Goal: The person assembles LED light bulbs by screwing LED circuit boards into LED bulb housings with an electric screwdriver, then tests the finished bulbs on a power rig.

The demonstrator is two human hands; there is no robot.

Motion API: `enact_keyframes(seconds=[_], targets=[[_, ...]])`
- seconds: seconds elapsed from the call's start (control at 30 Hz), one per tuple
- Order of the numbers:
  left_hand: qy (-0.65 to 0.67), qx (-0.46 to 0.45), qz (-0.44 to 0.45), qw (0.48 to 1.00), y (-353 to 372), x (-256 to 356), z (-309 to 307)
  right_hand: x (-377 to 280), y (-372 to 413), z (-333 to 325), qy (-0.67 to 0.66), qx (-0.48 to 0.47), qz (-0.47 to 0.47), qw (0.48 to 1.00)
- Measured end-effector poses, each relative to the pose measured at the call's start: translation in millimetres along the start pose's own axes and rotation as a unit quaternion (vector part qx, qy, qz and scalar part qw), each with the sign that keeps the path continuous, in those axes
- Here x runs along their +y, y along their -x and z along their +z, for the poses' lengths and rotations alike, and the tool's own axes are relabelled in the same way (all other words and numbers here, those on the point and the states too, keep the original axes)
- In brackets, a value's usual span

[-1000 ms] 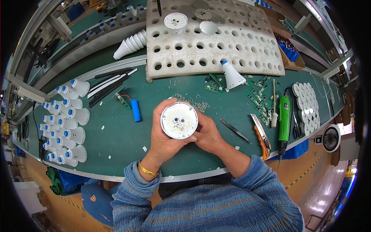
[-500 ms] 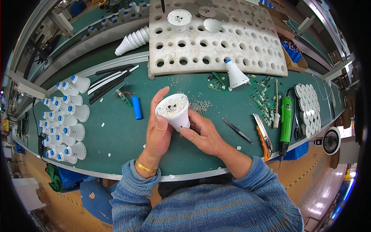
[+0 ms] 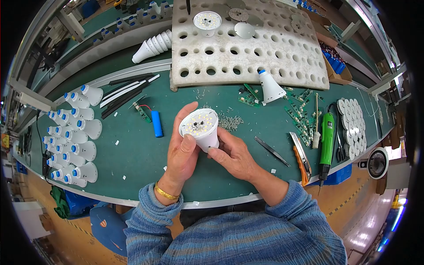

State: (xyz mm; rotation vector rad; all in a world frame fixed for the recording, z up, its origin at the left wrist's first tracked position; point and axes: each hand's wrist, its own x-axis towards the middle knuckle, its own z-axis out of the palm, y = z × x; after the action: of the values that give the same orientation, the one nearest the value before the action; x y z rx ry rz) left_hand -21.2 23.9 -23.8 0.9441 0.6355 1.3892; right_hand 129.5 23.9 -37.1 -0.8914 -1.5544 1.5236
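Observation:
A white lamp cup [image 3: 206,142] is held between both hands over the green bench, its LED board [image 3: 199,123] facing up. My left hand [image 3: 182,152] wraps the cup's left side, thumb on the rim's near edge. On its lower right side, my right hand [image 3: 234,154] grips the narrow end with thumb and fingers. Just behind the cup lies a pile of small screws [image 3: 230,123]. A blue cylindrical cell [image 3: 157,123], wired to a small circuit board [image 3: 142,113], rests to the left of my hands.
White cups with blue tips [image 3: 86,151] stand in rows at the left. A foam board with holes [image 3: 247,57] lies at the back. Tweezers [image 3: 271,151], a box cutter [image 3: 301,154], a green electric screwdriver [image 3: 327,141], circuit boards [image 3: 300,117] and white discs [image 3: 352,128] lie at the right.
Both hands and the cup have shifted very slightly to the right and toward me in the view. The grip looks the same.

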Motion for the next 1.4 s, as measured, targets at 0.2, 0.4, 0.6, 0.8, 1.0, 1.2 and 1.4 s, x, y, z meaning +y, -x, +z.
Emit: enact_keyframes(seconds=[0.2,0.4,0.6,0.8,1.0,1.2,1.4], targets=[[-0.007,-0.003,0.009,1.0,0.8,-1.2,1.2,3.9,2.9,3.7,-0.03,0.024,0.003,0.999],[0.0,-0.005,0.006,1.0,0.9,-1.3,0.6,6.4,3.0,3.8,-0.028,0.029,0.003,0.999],[0.007,-0.003,0.01,1.0,1.0,-1.8,-2.2,6.8,2.5,3.6,-0.026,0.009,0.008,1.0],[0.004,0.004,0.01,1.0,1.3,0.4,-0.3,5.2,2.8,4.0,-0.015,0.009,0.0,1.0],[0.003,-0.003,0.01,1.0,1.2,1.1,-1.0,5.7,3.1,4.3,-0.017,0.013,-0.006,1.0],[0.0,-0.002,0.017,1.0,1.5,0.7,-0.4,7.0,3.6,5.0,-0.021,0.017,-0.014,1.0],[-0.004,0.002,0.015,1.0,2.6,-0.1,0.6,7.8,4.5,4.4,-0.033,0.02,-0.025,0.999]])
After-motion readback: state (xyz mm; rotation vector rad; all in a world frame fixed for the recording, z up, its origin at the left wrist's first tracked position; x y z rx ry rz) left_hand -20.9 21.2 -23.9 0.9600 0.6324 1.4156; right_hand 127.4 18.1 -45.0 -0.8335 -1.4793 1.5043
